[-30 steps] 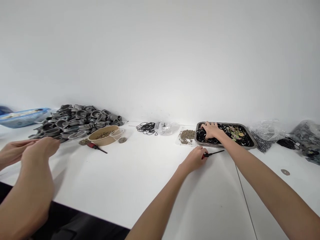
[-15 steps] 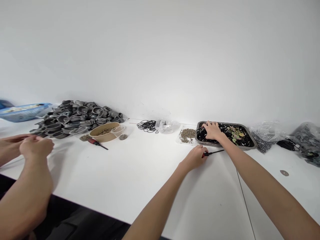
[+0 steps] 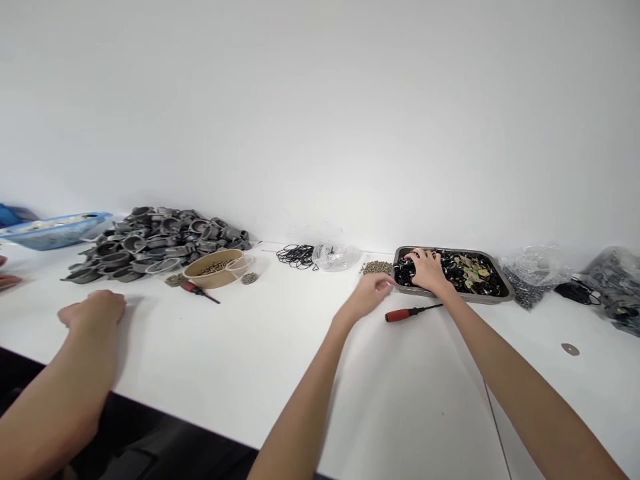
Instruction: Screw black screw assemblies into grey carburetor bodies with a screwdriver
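Note:
My right hand (image 3: 426, 268) lies in the grey metal tray (image 3: 501, 288), its fingers spread and bent down onto the black rings (image 3: 453, 267) heaped there. My left hand (image 3: 369, 294) hovers over the white table, fingers stretched toward the small pile of brass bits (image 3: 377, 268) just left of the tray; it holds nothing. A red-handled screwdriver (image 3: 400, 315) lies loose on the table, right of my left hand and in front of the tray.
A co-worker's hand (image 3: 95, 311) rests on the table at the left. Behind it lie a heap of grey plastic fittings (image 3: 155, 241), a brown bowl (image 3: 213, 272), a second screwdriver (image 3: 196, 289), black rubber bands (image 3: 296, 255) and a blue tray (image 3: 50, 229). Plastic bags (image 3: 537, 268) sit far right.
My left hand has let go of the red screwdriver and moved left and back toward the brass bits. The co-worker's hands have parted and dropped to the table.

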Available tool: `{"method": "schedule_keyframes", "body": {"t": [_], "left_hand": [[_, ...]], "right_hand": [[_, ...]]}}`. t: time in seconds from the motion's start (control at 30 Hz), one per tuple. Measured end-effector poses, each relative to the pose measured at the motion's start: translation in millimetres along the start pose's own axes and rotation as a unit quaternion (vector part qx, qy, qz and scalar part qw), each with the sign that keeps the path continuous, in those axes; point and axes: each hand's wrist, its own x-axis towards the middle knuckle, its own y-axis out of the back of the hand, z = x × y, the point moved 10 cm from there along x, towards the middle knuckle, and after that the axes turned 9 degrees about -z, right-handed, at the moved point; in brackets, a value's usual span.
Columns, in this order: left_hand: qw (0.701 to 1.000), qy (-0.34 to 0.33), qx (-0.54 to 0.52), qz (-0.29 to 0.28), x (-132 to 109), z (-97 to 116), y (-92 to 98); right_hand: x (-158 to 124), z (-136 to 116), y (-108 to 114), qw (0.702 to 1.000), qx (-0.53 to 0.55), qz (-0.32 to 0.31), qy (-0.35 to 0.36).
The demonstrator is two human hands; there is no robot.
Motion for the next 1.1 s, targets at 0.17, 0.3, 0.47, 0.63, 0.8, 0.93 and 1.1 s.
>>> {"method": "schedule_keyframes", "body": {"t": [0.17,0.3,0.47,0.63,0.8,0.93,1.1], "left_hand": [[0.995,0.072,0.058,-0.036,-8,-18,11.2],[0.983,0.074,0.103,-0.134,-4,-22,-35.5],[0.993,0.039,0.029,-0.105,0,-8,-37.0],[0.969,-0.013,-0.246,0.026,-5,4,14.0],[0.893,-0.078,-0.364,0.254,-23,-12,75.9],[0.838,-0.140,-0.263,0.458,-57,-18,111.1],[0.869,-0.105,-0.165,0.454,-51,-31,99.1]], "right_hand": [[1,2,-3,0.999,0.032,-0.003,0.004],[0,7,1,0.998,0.059,-0.031,0.020],[-31,24,31,0.994,0.104,-0.003,0.045],[-128,43,53,0.964,0.208,0.152,0.073],[-202,60,37,0.939,0.269,0.212,0.012],[-196,64,21,0.927,0.335,0.164,-0.043],[-186,61,8,0.923,0.369,0.093,-0.062]]}}
